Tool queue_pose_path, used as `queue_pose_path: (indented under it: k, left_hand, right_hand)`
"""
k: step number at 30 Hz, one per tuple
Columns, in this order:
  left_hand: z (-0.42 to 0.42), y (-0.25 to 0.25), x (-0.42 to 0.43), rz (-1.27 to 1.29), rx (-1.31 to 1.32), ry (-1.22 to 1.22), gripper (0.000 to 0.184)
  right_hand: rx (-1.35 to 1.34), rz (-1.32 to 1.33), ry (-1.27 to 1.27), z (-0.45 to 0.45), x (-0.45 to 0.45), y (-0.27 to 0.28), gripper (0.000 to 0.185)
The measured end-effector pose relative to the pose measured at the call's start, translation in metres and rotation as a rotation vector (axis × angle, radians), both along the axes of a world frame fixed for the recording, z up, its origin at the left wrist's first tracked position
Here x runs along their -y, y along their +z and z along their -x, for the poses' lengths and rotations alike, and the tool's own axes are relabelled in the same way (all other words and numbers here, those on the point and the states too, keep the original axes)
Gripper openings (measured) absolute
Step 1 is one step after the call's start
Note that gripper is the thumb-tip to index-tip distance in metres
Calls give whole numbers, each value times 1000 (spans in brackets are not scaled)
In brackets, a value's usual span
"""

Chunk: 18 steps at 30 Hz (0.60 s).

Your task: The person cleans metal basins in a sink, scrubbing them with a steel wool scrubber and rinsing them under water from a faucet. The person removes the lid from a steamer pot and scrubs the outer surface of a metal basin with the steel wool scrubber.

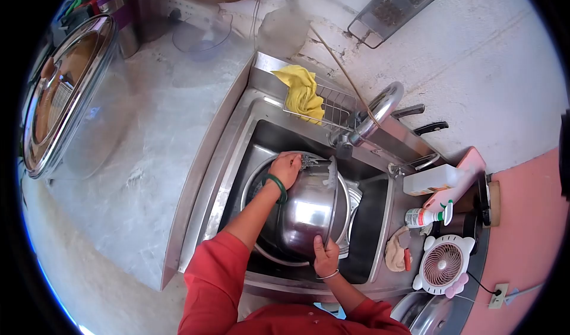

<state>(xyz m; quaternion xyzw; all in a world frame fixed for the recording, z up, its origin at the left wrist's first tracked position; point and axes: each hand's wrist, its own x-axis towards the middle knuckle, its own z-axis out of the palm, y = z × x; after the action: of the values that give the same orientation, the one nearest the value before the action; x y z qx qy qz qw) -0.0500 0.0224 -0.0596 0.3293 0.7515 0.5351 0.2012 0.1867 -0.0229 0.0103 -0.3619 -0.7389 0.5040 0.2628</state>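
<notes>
A shiny steel bowl is tilted on its side inside the sink, over a larger round metal basin. My left hand, with a green bangle at the wrist, presses a grey metallic scrubber to the bowl's outside near its upper edge. Soap suds show beside it. The bowl's lower rim is gripped by my right hand, thumb on the outer wall and the other fingers partly hidden. The faucet arches at the sink's back edge.
Behind the sink, a wire rack holds a yellow cloth. To the right stand a spray bottle, a white jug, a beige cloth and a small fan. A glass lid leans at the left.
</notes>
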Motion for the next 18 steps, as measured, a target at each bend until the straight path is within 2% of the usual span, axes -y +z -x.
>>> queue_pose_path:
  k: [2,4,5,7,9,11,13,15,18]
  left_hand:
    - [17,0,-27,71,1,-42,33]
    - [26,6,-50,408,15,-352,36]
    - [26,9,-59,403,21,-346,36]
    - [24,19,-70,554,-41,-494,35]
    - [19,27,-68,582,41,-555,34]
    - [-6,25,-45,249,-173,-289,32]
    - [-36,60,2,-37,-207,-103,30]
    - [-69,84,41,-125,-376,-49,36]
    - [-119,101,87,-116,-412,-44,45]
  right_hand:
    - [42,-57,56,-10,2,-9,22]
    - [53,-68,96,-22,6,-14,22]
    - [52,-78,126,-26,8,-15,23]
    - [47,-53,154,-35,5,-14,23]
    - [20,-110,176,-40,1,-21,27]
    - [34,-133,173,-42,0,-27,30]
    - [51,-150,172,-42,1,-29,33]
    - [-12,-118,192,-39,0,-29,39]
    - [-2,-113,181,-39,-1,-28,41]
